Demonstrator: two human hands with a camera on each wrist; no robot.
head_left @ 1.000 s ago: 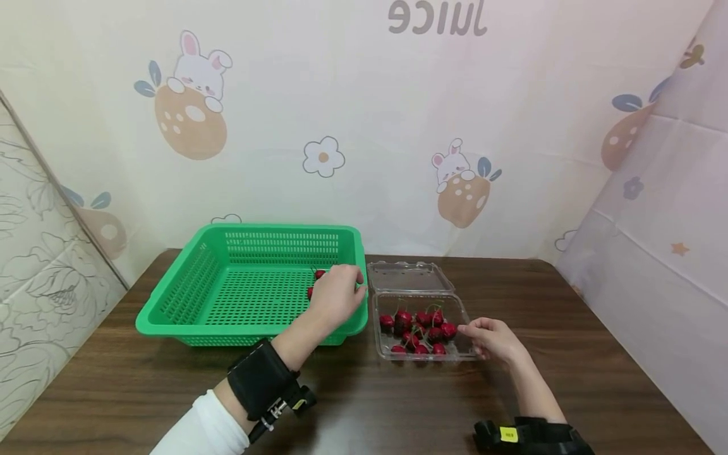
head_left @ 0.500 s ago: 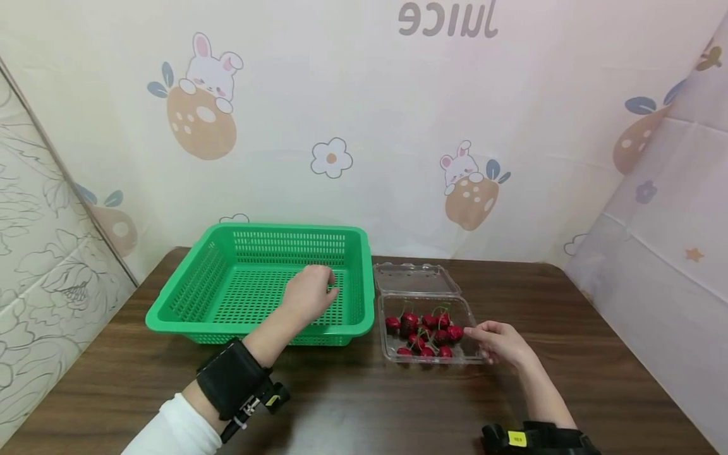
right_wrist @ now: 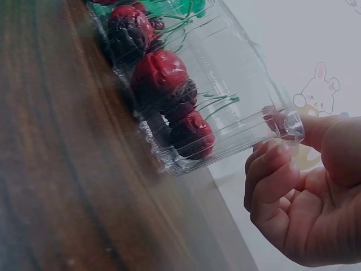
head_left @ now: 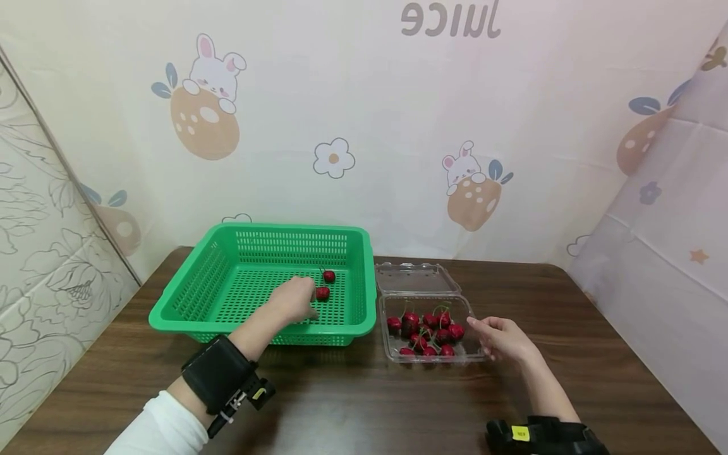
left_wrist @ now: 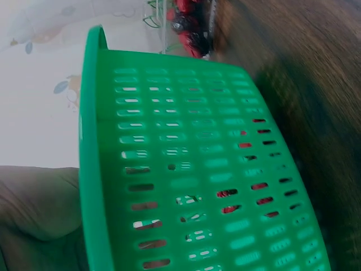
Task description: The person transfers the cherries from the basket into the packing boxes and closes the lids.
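Inside the green basket point(head_left: 364, 303), at its front, my left hand point(head_left: 292, 298) reaches down with the knuckles up. Beside it, two red cherries point(head_left: 322, 293) lie on the slatted floor. The left wrist view has the basket's side wall point(left_wrist: 186, 147) covering most of the hand, with bits of red showing through the slots. My left fingertips are hidden, so I cannot tell whether they hold anything. My right hand point(head_left: 503, 341) pinches the right rim of a clear plastic clamshell point(right_wrist: 248, 138) between thumb and fingers. Several dark red cherries point(right_wrist: 161, 73) with green stems lie in it.
The clamshell's lid point(head_left: 415, 279) is folded back toward the wall. Both containers stand side by side on a dark wooden table point(head_left: 364, 404). A printed curtain point(head_left: 387, 189) hangs right behind the table.
My left hand has moved left and down inside the basket, away from its right wall, and the two cherries there show again. The right hand keeps its grip on the rim.
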